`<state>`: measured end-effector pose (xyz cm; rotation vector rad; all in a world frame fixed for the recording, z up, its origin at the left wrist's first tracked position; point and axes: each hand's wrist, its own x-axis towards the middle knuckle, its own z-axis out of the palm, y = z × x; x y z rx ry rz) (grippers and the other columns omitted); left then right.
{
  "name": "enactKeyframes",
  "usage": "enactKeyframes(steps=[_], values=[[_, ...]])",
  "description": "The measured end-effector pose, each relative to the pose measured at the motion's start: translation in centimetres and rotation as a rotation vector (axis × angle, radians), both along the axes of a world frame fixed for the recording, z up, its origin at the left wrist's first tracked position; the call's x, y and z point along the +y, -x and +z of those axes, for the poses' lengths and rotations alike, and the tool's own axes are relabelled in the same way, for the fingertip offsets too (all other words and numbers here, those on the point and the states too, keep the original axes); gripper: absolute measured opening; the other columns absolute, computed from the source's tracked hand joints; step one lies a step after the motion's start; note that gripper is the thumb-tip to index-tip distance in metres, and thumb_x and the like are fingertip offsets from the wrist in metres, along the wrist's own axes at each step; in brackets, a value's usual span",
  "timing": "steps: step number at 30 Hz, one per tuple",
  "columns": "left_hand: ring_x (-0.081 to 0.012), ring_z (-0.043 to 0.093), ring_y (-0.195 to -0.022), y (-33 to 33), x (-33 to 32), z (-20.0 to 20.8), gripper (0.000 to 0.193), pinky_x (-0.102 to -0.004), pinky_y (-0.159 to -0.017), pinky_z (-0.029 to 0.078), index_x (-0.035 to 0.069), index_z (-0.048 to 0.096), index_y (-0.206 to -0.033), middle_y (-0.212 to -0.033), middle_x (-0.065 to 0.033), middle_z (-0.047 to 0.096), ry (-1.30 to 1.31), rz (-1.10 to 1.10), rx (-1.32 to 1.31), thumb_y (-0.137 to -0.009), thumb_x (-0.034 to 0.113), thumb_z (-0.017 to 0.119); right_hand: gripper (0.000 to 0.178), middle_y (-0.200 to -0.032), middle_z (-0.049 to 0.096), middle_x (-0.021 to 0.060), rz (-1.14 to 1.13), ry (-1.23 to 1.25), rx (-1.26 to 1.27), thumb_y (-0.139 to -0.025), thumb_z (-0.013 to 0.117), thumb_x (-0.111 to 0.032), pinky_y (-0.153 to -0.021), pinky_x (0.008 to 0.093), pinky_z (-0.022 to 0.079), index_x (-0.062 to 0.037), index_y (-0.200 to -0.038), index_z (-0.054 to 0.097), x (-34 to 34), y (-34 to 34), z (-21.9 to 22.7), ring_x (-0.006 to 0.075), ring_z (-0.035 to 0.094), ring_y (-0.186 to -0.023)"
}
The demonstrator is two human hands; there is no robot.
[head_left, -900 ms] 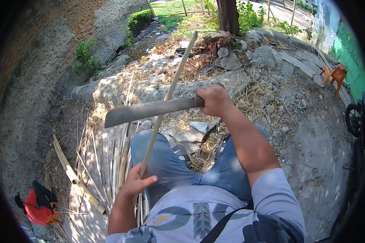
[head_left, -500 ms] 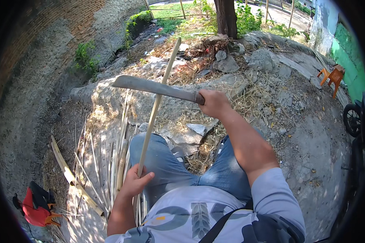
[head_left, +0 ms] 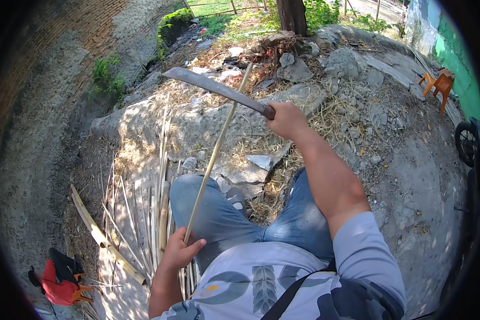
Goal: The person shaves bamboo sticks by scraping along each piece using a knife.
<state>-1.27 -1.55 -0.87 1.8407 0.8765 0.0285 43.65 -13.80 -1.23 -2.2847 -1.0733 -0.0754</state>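
In my right hand (head_left: 287, 121) is the dark handle of a machete (head_left: 214, 89), its long grey blade pointing to the far left. A thin pale bamboo strip (head_left: 217, 146) rises from my left hand (head_left: 179, 248), which is closed round its lower part beside my left thigh. The blade crosses the strip near its upper end; whether they touch I cannot tell. Several split bamboo strips (head_left: 164, 213) lie on the ground to the left of my leg. Farther left is a wider curved piece of bamboo (head_left: 102, 239).
A stone ledge (head_left: 197, 125) with rocks and dry shavings lies ahead, with a tree trunk (head_left: 292, 18) behind it. An orange plastic chair (head_left: 441, 88) stands far right, near a motorbike wheel (head_left: 465, 143). Red and black cloth (head_left: 58, 281) lies over something orange at lower left.
The bamboo strip's upper end has tilted to the right and lowered. My right hand with the machete has shifted slightly right, the blade now slanting more. The view has also shifted a little.
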Motion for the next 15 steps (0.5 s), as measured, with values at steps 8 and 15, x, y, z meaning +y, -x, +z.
enactKeyframes(steps=[8,15], values=[[-0.0062,0.042,-0.064,-2.2,0.0,1.5,0.032,-0.0265,-0.056,0.037,0.006,0.057,-0.089,-0.070,0.0057,0.045,0.024,0.018,-0.007,-0.084,0.019,0.085,0.016,-0.076,0.069,0.0112,0.161,-0.215,-0.181,-0.077,0.072,-0.022,-0.071,0.0485,0.055,-0.0136,-0.088,0.065,1.5,4.1,-0.2,0.0354,0.070,-0.077],[-0.0059,0.041,-0.064,-2.5,0.7,0.5,0.035,-0.0247,-0.055,0.035,0.009,0.052,-0.091,-0.072,0.0060,0.044,-0.029,-0.014,-0.011,-0.084,0.018,0.085,0.016,-0.070,0.067,0.0081,0.493,-0.013,-0.244,-0.071,0.072,-0.021,-0.067,0.0469,0.054,-0.0148,-0.084,0.065,2.4,8.4,0.7,0.0326,0.070,-0.073]])
